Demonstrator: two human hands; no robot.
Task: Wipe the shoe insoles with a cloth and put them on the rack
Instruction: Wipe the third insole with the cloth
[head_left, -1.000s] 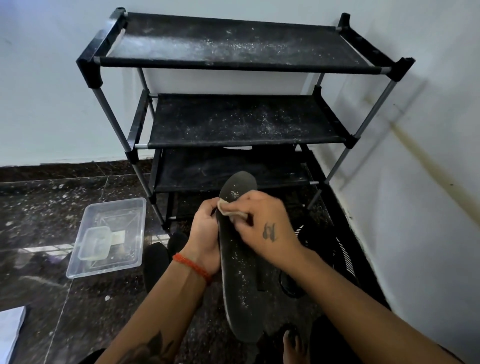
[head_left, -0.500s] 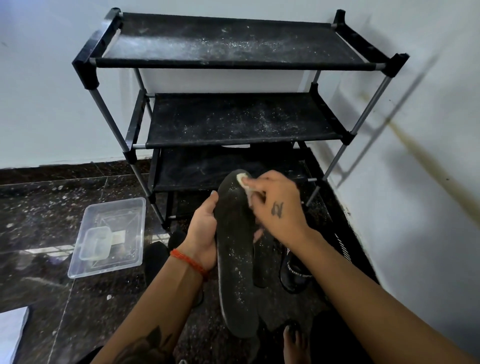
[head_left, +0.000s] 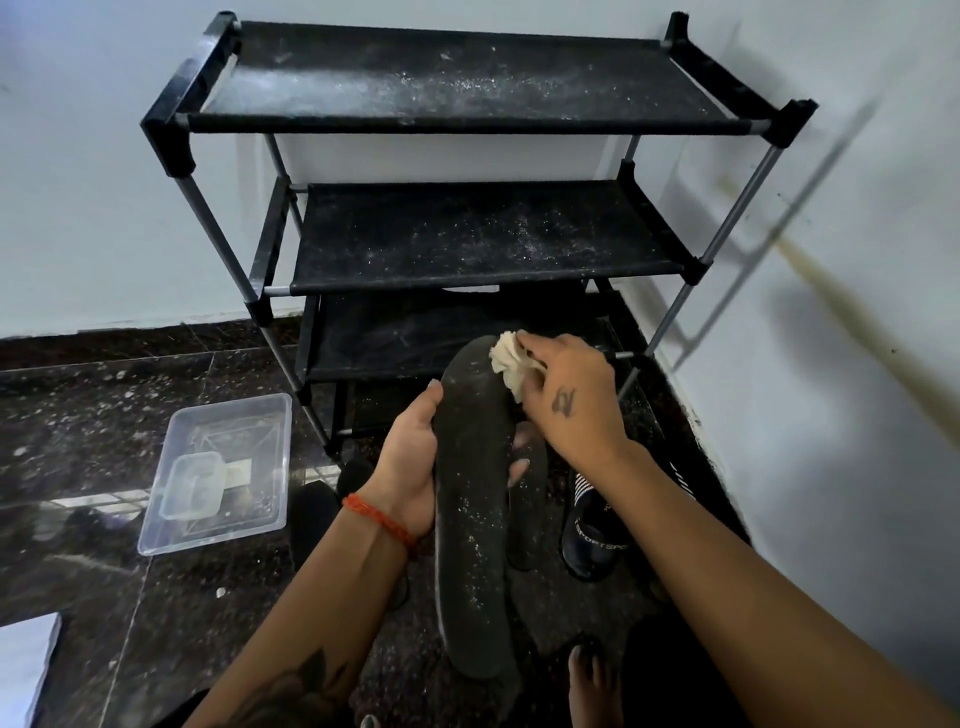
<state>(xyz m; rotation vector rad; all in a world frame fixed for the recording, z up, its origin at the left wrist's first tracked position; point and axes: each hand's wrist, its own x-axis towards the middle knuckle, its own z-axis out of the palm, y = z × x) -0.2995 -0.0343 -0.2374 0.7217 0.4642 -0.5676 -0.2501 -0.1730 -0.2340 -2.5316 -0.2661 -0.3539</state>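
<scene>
Cloth (head_left: 508, 365) having travelled from mid-insole up to toe end. Right hand (head_left: 569, 400) fingers pinching it, wiping; left hand (head_left: 410, 457) fingers wrapping insole (head_left: 470, 499) mid-length. Lower half, under the fingers, looking unwiped; rack (head_left: 467, 234) beyond the fingertips waiting.

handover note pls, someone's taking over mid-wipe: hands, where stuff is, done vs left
Left hand: grips the black insole at its middle, toe end pointing up toward the rack.
Right hand: holds the bunched white cloth against the insole's toe end.
Done: nothing is on the rack yet; its shelves show only white dust.
Left: the insole's lower half is speckled white, so finish wiping it, then set it on a shelf. A second dark insole-like piece lies beneath it, next to a black shoe on the floor; it probably needs the same.
</scene>
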